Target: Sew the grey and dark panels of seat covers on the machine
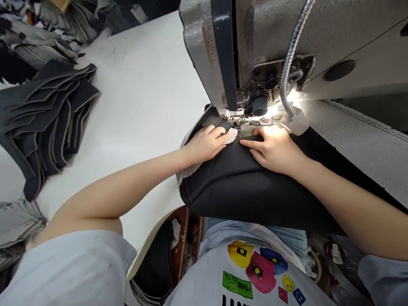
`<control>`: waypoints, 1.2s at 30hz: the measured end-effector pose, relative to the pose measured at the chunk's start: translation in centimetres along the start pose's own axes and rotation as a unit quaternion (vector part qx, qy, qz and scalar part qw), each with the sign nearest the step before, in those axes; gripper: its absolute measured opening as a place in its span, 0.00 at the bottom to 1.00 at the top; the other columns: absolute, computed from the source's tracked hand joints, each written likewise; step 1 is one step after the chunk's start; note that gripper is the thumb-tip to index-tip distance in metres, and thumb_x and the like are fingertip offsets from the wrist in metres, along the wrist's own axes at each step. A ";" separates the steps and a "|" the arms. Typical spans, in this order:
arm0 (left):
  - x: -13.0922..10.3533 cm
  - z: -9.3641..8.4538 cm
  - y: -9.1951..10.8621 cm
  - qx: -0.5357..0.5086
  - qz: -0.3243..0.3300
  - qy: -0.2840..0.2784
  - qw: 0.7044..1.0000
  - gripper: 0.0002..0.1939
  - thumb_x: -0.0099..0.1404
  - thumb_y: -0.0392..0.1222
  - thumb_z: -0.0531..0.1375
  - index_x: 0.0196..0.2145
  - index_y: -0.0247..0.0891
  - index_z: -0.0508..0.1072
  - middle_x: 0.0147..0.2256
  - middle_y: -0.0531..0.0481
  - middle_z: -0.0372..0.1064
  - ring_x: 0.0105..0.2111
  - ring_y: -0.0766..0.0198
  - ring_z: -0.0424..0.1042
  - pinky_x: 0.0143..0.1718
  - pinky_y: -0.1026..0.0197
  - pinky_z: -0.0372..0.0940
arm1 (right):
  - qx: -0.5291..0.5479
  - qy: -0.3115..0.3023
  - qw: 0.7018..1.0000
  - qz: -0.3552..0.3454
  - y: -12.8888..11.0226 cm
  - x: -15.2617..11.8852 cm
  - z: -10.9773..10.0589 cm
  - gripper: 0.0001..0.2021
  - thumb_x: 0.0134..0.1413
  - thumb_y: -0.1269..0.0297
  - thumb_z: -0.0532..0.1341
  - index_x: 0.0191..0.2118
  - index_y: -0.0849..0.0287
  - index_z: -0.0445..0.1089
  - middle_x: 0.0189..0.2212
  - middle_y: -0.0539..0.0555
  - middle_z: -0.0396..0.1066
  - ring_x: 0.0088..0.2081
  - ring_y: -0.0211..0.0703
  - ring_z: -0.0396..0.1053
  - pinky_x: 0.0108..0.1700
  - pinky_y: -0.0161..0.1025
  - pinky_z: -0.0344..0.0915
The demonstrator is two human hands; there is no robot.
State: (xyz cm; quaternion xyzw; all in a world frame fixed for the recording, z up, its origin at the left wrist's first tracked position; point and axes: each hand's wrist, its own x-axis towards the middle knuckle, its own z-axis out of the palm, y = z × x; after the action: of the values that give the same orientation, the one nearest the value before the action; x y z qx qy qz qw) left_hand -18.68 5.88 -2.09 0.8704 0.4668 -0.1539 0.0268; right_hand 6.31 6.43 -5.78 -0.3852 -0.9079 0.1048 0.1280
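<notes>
A wide black leather-like piece [242, 182] with a pale backing lies under the sewing machine's needle and presser foot [238, 126]. My left hand [207, 143] is just left of the foot, its fingers bent and closed on the piece. At those fingertips shows a small white ribbed bit [232, 136], perhaps the backing turned up. To the right of the foot, my right hand [276, 148] rests on the black piece, index finger stretched towards the needle and the others apart. A line of stitching [188, 192] runs near the piece's left edge.
The sewing machine head [280, 38] fills the upper right, with a lit lamp on a flexible metal neck [295, 46]. Stacked dark cut pieces [47, 123] lie on the white table [140, 85] at left. More black pieces [156, 259] hang below the table edge.
</notes>
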 end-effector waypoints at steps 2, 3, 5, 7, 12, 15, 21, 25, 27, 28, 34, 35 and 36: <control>0.1 0.0 0.1 0.009 -0.002 0.009 1.000 0.27 0.73 0.37 0.46 0.67 0.35 0.61 0.62 0.37 0.62 0.54 0.48 0.63 0.53 0.49 0.65 | -0.002 -0.012 1.000 0.004 0.6 0.4 -0.1 0.20 0.67 0.60 0.53 0.58 0.47 0.75 0.47 0.64 0.70 0.44 0.54 0.66 0.44 0.46 0.59; 0.1 0.1 0.1 0.012 0.001 0.009 1.000 0.28 0.72 0.35 0.46 0.68 0.36 0.60 0.64 0.37 0.59 0.54 0.48 0.63 0.53 0.49 0.64 | -0.004 -0.022 1.000 0.006 0.8 0.6 -0.1 0.20 0.67 0.60 0.54 0.58 0.47 0.75 0.44 0.63 0.70 0.43 0.53 0.66 0.42 0.44 0.58; 0.1 0.1 0.0 0.011 0.006 -0.007 1.000 0.31 0.70 0.30 0.45 0.69 0.37 0.57 0.68 0.41 0.54 0.56 0.48 0.62 0.52 0.48 0.65 | -0.003 -0.048 0.999 0.014 1.2 0.9 -0.2 0.19 0.66 0.58 0.55 0.58 0.45 0.75 0.39 0.61 0.70 0.40 0.51 0.66 0.38 0.41 0.56; 0.2 0.1 0.0 0.000 0.006 -0.024 1.000 0.35 0.67 0.27 0.44 0.70 0.38 0.55 0.70 0.45 0.51 0.57 0.48 0.61 0.50 0.48 0.66 | 0.000 -0.068 0.997 0.026 1.3 1.1 -0.4 0.19 0.67 0.57 0.55 0.58 0.44 0.75 0.35 0.59 0.69 0.37 0.49 0.65 0.36 0.40 0.53; 0.3 0.3 0.3 -0.028 -0.005 -0.021 0.999 0.40 0.65 0.24 0.44 0.72 0.43 0.50 0.72 0.50 0.49 0.56 0.48 0.62 0.49 0.47 0.65 | -0.007 -0.077 0.997 0.030 1.1 1.0 -0.7 0.19 0.69 0.58 0.52 0.58 0.44 0.75 0.32 0.57 0.67 0.35 0.45 0.62 0.35 0.39 0.51; 0.3 0.4 0.7 -0.040 -0.008 -0.001 0.999 0.39 0.65 0.23 0.43 0.72 0.39 0.52 0.71 0.48 0.49 0.55 0.49 0.62 0.50 0.48 0.64 | -0.009 -0.071 0.997 0.022 1.4 0.8 -0.5 0.21 0.70 0.56 0.49 0.58 0.45 0.75 0.32 0.57 0.66 0.36 0.46 0.61 0.36 0.40 0.51; 0.5 0.6 0.7 -0.053 -0.004 0.007 0.999 0.38 0.66 0.23 0.42 0.71 0.40 0.52 0.71 0.48 0.50 0.57 0.47 0.61 0.51 0.48 0.62 | 0.021 -0.033 0.999 0.023 2.2 0.4 0.3 0.22 0.71 0.54 0.47 0.56 0.45 0.76 0.31 0.55 0.65 0.35 0.46 0.61 0.38 0.40 0.53; 0.8 0.7 0.3 -0.070 -0.002 0.010 0.997 0.38 0.66 0.24 0.44 0.71 0.43 0.53 0.71 0.50 0.50 0.57 0.48 0.60 0.52 0.49 0.62 | 0.020 -0.025 0.999 0.013 2.4 0.3 0.3 0.21 0.71 0.56 0.49 0.55 0.45 0.77 0.29 0.54 0.62 0.34 0.44 0.59 0.37 0.40 0.52; 0.8 0.7 0.2 -0.072 -0.005 0.004 0.997 0.40 0.64 0.24 0.45 0.71 0.45 0.52 0.72 0.52 0.49 0.57 0.48 0.60 0.51 0.49 0.62 | 0.016 -0.023 1.000 0.011 2.4 0.3 0.2 0.19 0.71 0.57 0.50 0.56 0.45 0.76 0.28 0.54 0.60 0.34 0.44 0.58 0.36 0.39 0.52; 0.8 0.7 0.2 -0.071 -0.007 0.002 0.997 0.41 0.64 0.23 0.45 0.71 0.46 0.52 0.72 0.53 0.48 0.57 0.48 0.60 0.51 0.48 0.62 | 0.014 -0.023 1.000 0.012 2.4 0.3 0.2 0.19 0.71 0.57 0.51 0.57 0.45 0.76 0.28 0.54 0.60 0.34 0.44 0.57 0.36 0.39 0.51; 0.8 0.3 0.4 -0.072 -0.017 -0.001 0.997 0.41 0.62 0.24 0.46 0.71 0.47 0.53 0.72 0.54 0.48 0.58 0.47 0.60 0.52 0.46 0.63 | 0.003 -0.029 0.999 0.024 2.2 0.4 0.0 0.19 0.70 0.56 0.51 0.56 0.45 0.77 0.29 0.54 0.62 0.36 0.45 0.61 0.36 0.39 0.53; 0.8 0.2 0.4 -0.074 -0.017 -0.002 0.997 0.41 0.62 0.24 0.45 0.71 0.47 0.54 0.72 0.54 0.48 0.58 0.47 0.60 0.52 0.46 0.63 | 0.005 -0.028 0.999 0.022 2.2 0.4 0.0 0.20 0.70 0.57 0.50 0.56 0.45 0.77 0.29 0.54 0.62 0.36 0.45 0.62 0.36 0.39 0.54; 0.9 0.2 0.3 -0.075 -0.016 -0.003 0.997 0.41 0.63 0.24 0.45 0.71 0.48 0.54 0.72 0.54 0.48 0.58 0.48 0.60 0.52 0.46 0.63 | 0.007 -0.026 0.999 0.019 2.2 0.4 -0.1 0.20 0.70 0.57 0.50 0.56 0.46 0.77 0.29 0.55 0.63 0.36 0.45 0.62 0.37 0.39 0.55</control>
State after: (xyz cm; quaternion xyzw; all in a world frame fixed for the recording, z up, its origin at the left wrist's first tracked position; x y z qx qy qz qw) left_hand -17.99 6.35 -2.53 0.8580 0.4907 -0.1213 0.0909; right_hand 7.52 8.23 -6.26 -0.3989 -0.9025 0.1241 0.1048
